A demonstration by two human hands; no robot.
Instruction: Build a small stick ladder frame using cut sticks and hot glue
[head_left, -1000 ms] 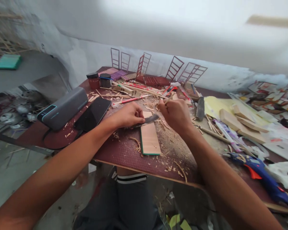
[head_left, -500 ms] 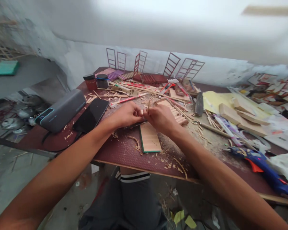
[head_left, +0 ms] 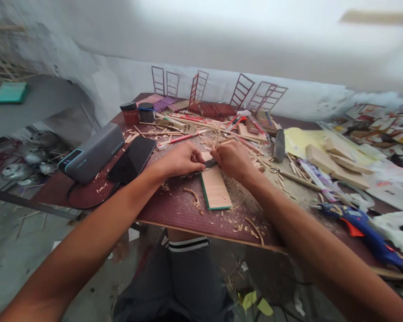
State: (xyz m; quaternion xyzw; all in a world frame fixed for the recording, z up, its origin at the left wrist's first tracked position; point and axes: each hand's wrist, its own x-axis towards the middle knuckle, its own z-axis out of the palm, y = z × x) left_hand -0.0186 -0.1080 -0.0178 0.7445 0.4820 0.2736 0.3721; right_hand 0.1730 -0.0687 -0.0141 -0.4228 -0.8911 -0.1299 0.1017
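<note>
- My left hand [head_left: 184,160] pinches a dark blade [head_left: 211,163], fingers drawn together
- My right hand [head_left: 234,158] curls round a thin stick [head_left: 217,138]
- Under the blade lies a green-edged board [head_left: 217,190]

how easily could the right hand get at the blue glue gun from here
Probably yes: the blue glue gun lies right of the right forearm, its orange trigger uncovered. The right hand, though, holds a thin stick it would likely have to put down.
</note>
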